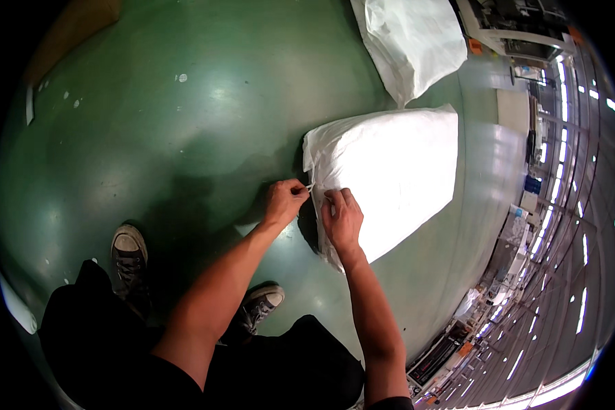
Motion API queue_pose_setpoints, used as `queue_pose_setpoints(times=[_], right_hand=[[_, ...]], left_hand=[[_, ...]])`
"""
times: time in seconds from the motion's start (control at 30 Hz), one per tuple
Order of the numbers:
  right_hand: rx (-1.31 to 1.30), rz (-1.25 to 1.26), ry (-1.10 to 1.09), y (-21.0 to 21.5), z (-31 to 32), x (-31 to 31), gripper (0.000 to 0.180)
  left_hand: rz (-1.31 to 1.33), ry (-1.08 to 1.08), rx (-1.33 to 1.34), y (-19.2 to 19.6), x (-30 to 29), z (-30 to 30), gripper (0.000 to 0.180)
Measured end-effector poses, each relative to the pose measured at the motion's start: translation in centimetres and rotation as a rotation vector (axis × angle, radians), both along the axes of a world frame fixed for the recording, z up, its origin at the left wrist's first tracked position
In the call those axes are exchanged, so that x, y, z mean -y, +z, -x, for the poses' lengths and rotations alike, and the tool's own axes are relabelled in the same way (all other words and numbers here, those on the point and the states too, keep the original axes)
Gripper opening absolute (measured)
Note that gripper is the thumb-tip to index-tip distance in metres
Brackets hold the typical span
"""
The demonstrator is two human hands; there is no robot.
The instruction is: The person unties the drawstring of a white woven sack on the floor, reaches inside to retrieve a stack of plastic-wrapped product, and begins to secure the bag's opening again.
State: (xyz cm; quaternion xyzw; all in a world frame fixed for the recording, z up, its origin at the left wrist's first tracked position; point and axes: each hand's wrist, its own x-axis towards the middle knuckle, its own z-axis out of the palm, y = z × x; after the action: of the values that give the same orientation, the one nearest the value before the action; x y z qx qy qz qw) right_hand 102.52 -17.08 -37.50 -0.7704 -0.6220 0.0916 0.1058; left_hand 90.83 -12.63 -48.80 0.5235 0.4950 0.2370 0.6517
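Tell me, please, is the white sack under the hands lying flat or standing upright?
Lying flat: the white sack rests lengthwise on the green floor.

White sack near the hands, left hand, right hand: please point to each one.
White sack [396,171], head view, middle of its top face.
Left hand [283,199], head view, back of hand.
Right hand [342,219], head view, back of hand.
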Motion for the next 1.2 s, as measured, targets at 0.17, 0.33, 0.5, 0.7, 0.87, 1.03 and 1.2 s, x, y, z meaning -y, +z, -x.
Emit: queue_pose_setpoints(times=[0.17, 0.33, 0.5, 0.7, 0.87, 1.03, 1.2], right_hand=[[-0.345, 0.129, -0.236, 0.6, -1.2, -0.9, 0.011], [-0.561, 0.12, -0.278, 0.9, -1.5, -0.7, 0.014], [-0.659, 0.158, -0.335, 1.0, -1.9, -0.4, 0.014], [-0.8, 0.153, -0.376, 1.2, -2.5, -0.4, 0.015], [-0.838, 0.261, -0.409, 1.8, -3.0, -1.1, 0.017], [-0.823, 0.23, -0.43, 1.2, -3.0, -0.6, 0.016], [-0.797, 0.218, -0.426, 1.3, -2.4, -0.9, 0.016]], left_hand=[[0.772, 0.327, 0.657, 1.7, 0.6, -0.9, 0.021], [1.099, 0.007, 0.714, -0.2, -0.3, -0.1, 0.033], [-0.056, -0.127, 0.154, 3.6, 1.5, 0.6, 0.029], [-0.585, -0.404, 0.253, 3.9, 8.7, 5.3, 0.014], [0.178, 0.162, 0.115, -3.5, 3.3, 1.9, 0.026], [0.494, 0.092, 0.413, -0.5, -0.6, -1.7, 0.03], [0.569, 0.05, 0.381, -0.8, -1.4, -1.4, 0.03]])
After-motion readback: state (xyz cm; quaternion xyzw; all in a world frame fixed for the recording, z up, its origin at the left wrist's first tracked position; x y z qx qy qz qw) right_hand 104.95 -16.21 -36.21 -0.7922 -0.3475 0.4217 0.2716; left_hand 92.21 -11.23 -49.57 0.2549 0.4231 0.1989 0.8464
